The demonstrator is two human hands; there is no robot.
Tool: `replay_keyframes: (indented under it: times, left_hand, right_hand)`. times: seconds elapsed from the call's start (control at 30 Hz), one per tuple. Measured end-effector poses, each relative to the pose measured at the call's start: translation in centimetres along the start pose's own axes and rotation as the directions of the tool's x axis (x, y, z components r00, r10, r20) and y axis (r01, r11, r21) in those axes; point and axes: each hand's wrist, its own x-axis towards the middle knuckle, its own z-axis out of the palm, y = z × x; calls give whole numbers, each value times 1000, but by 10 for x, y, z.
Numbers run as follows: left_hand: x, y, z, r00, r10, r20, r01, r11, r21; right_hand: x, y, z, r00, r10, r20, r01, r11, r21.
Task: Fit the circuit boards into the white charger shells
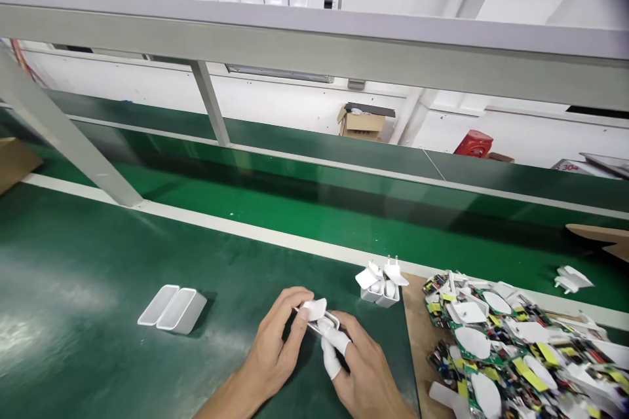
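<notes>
Both my hands meet low in the middle over a green work mat [88,301]. My left hand [275,350] pinches a small white charger part [317,313] from the left. My right hand [361,370], with white finger cots on two fingers, holds the same part from the right. Two assembled white plug chargers [381,281] stand just beyond my hands. Two empty white charger shells [173,308] lie side by side to the left.
A pile of circuit boards with white plates [511,347] lies on a brown board at the right. A green conveyor belt [344,209] runs across behind, carrying a white charger [570,278]. A grey frame beam [314,46] spans overhead. A cardboard box [362,121] sits beyond.
</notes>
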Motion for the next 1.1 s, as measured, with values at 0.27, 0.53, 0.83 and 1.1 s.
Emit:
replay_keyframes:
  times: [0.27, 0.53, 0.83, 1.1]
  left_hand:
    - [-3, -2, 0, 989, -133, 61, 135, 990, -31]
    - [-7, -9, 2, 980, -194, 51, 198, 975, -105]
    - [-15, 10, 21, 984, 176, 5, -176, 983, 55]
    - [-14, 18, 18, 983, 184, -11, -181, 975, 130]
  right_hand:
    - [6, -8, -6, 995, 76, 58, -79, 996, 42]
    - [12, -4, -3, 965, 245, 92, -261, 880, 397]
    - [17, -19, -1, 635, 517, 574, -516, -268, 813]
    - [13, -17, 7, 645, 541, 540, -528, -194, 826]
